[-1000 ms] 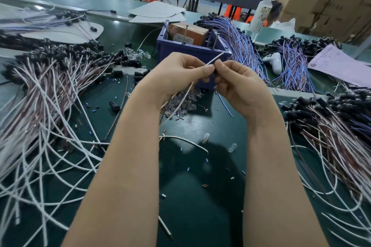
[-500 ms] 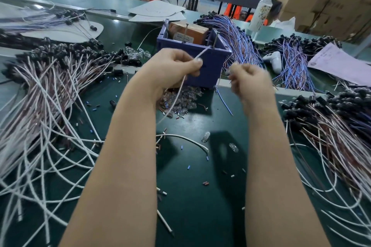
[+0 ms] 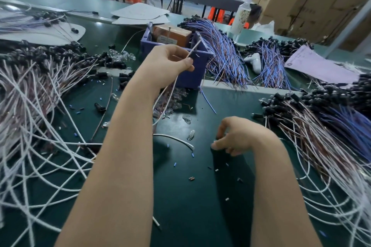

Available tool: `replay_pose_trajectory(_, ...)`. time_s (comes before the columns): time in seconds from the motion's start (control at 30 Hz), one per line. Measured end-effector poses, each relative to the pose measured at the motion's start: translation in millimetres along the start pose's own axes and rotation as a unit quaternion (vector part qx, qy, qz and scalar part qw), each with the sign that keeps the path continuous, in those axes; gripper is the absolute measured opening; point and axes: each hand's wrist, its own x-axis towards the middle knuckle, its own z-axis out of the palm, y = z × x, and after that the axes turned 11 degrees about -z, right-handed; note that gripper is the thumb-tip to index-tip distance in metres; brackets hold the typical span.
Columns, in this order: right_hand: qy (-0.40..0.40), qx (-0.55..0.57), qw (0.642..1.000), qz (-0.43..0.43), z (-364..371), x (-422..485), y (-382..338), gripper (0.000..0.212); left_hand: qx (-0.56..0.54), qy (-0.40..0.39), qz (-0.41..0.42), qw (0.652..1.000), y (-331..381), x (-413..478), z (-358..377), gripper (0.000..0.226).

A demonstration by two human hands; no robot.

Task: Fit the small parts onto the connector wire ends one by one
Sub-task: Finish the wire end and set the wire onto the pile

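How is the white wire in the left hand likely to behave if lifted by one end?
The wire is probably semi-stiff: its short end stands straight above the left hand, while the long part droops in a curve. It looks light, since a fingertip pinch carries it.

No legible text; label on brown box [image 3: 172,35] in blue bin [image 3: 197,77] too blurred to read.

Bench layout: a blue plastic bin [image 3: 190,80] is sitting mid-rear on the dark green table mat [image 3: 190,196].
White wire bundles [image 3: 40,94] are lying left of it, blue-and-brown wire bundles [image 3: 226,56] right of it, and clear small plastic parts [image 3: 172,104] just before it.
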Motion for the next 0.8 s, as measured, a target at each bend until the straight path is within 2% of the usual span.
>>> replay_pose_trajectory(0.17,0.007,-0.003,1.000,-0.020,5.4,4.4,-7.5,0.020,-0.016,-0.005,-0.011,1.000,0.5,-0.7,-0.3,0.006)
replay_pose_trajectory(0.27,0.094,0.020,0.992,-0.084,0.2,6.9,-15.1,0.024,-0.030,-0.018,-0.011,0.999,-3.8,0.1,-2.7,0.009)
replay_pose_trajectory(0.3,0.147,0.060,0.980,-0.122,-4.0,8.1,-18.9,0.025,-0.031,-0.021,-0.007,0.999,-5.7,0.6,-3.5,0.014)
replay_pose_trajectory(0.37,0.243,0.182,0.933,-0.195,-16.4,9.9,-29.9,0.022,-0.032,-0.029,-0.003,0.999,-9.2,1.6,-5.2,0.019)
replay_pose_trajectory(0.43,0.286,0.295,0.876,-0.253,-30.9,11.8,-43.5,0.022,-0.028,-0.032,0.000,0.999,-11.7,2.2,-7.6,0.020)
replay_pose_trajectory(0.5,0.303,0.339,0.842,-0.290,-41.7,14.3,-55.1,0.022,-0.020,-0.034,0.001,0.999,-12.6,2.1,-10.1,0.019)
replay_pose_trajectory(0.57,0.327,0.303,0.840,-0.308,-45.5,18.2,-62.9,0.022,-0.015,-0.038,0.001,0.999,-12.3,1.1,-11.8,0.017)
replay_pose_trajectory(0.67,0.358,0.220,0.855,-0.303,-41.8,24.5,-67.6,0.021,-0.003,-0.040,0.003,0.999,-11.0,-0.8,-12.1,0.015)
replay_pose_trajectory(0.8,0.362,0.166,0.868,-0.296,-39.8,28.0,-69.6,0.015,0.028,-0.033,0.014,0.999,-9.4,-2.2,-13.2,0.012)
